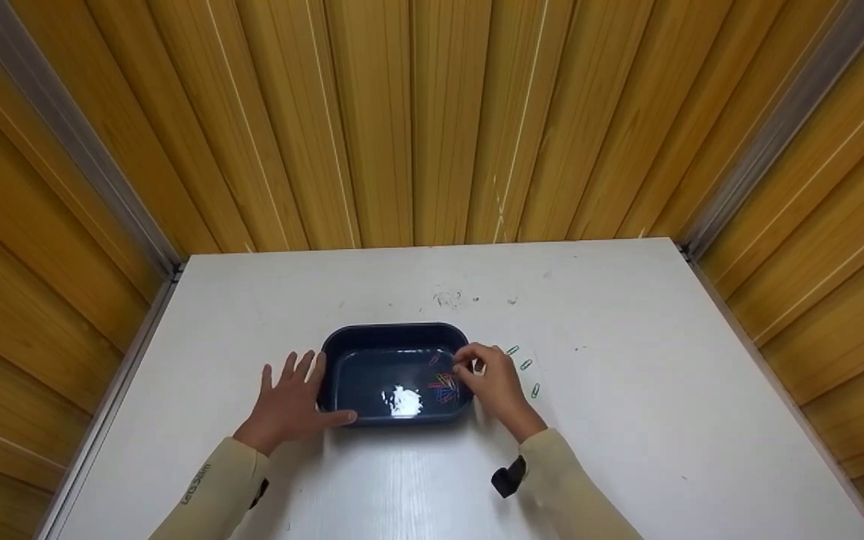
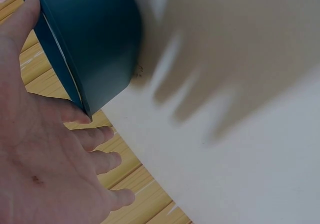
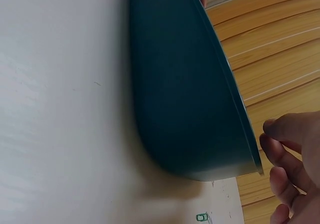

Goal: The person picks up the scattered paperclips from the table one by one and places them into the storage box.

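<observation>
A dark blue plastic basin (image 1: 394, 421) stands on the white table. Several paper clips (image 1: 444, 388) in red, yellow and blue lie together at its right end. My left hand (image 1: 293, 405) rests against the basin's left side, fingers spread and thumb on the near rim. In the left wrist view its thumb and forefinger touch the rim (image 2: 82, 101). Over the basin's right rim is my right hand (image 1: 496, 381), thumb and forefinger tips close together. The right wrist view shows those fingertips (image 3: 270, 126) just off the rim; whether a clip is between them is unclear.
Several green paper clips (image 1: 526, 365) lie on the table (image 1: 627, 420) to the right of the basin, beside my right hand. Dark scuff marks (image 1: 447, 299) dot the surface behind the basin. Wood-patterned panels (image 1: 432, 127) wall in the table at the back and sides.
</observation>
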Action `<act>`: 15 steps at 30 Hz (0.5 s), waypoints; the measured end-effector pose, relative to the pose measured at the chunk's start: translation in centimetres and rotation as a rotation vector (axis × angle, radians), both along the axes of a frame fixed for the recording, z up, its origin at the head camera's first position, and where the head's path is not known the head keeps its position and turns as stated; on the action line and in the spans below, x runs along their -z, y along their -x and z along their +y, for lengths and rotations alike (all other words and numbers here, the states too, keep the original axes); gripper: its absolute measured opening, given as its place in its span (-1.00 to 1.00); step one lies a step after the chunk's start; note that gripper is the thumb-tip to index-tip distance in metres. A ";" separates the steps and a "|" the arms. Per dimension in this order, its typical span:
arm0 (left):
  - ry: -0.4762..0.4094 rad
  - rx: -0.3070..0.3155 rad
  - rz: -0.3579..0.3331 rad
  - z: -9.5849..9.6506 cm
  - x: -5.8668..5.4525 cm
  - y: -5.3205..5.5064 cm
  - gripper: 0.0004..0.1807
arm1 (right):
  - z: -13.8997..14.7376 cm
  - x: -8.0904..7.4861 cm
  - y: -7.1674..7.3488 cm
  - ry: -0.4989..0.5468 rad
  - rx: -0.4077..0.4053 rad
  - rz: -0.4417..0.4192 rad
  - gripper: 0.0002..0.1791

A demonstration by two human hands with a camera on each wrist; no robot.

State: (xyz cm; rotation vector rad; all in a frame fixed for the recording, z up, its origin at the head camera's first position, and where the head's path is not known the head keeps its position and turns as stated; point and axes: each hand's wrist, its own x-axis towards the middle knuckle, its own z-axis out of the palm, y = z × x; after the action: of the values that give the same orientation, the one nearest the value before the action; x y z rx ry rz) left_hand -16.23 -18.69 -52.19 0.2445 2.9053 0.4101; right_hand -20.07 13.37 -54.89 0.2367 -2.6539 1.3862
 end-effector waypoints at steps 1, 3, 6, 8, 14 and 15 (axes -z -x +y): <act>0.002 0.000 -0.001 0.0 0.0 0.0 0.28 | 0.1 0.0 0.0 0.004 -0.001 0.007 -0.88; 0.003 0.000 -0.002 0.0 -0.1 0.0 0.28 | 0.3 0.0 0.1 0.009 0.001 0.022 -0.88; 0.009 0.003 -0.003 0.0 -0.1 -0.1 0.28 | 0.7 0.0 0.2 0.012 0.011 0.047 -0.87; 0.010 0.003 -0.002 0.0 -0.1 -0.1 0.28 | 0.9 -0.1 0.3 0.007 0.017 0.061 -0.87; 0.019 -0.003 0.009 0.0 -0.2 -0.1 0.27 | 1.9 -0.3 0.6 0.020 0.026 0.110 -0.87; 0.022 -0.004 0.008 0.1 -0.2 -0.1 0.27 | 2.0 -0.3 0.6 0.029 0.026 0.108 -0.87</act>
State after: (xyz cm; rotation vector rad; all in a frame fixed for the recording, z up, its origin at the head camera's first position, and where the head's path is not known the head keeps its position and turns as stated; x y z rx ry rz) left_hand -16.11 -18.64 -52.01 0.2374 2.9174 0.3785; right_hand -20.67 15.39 -54.59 0.2651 -2.5394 1.3626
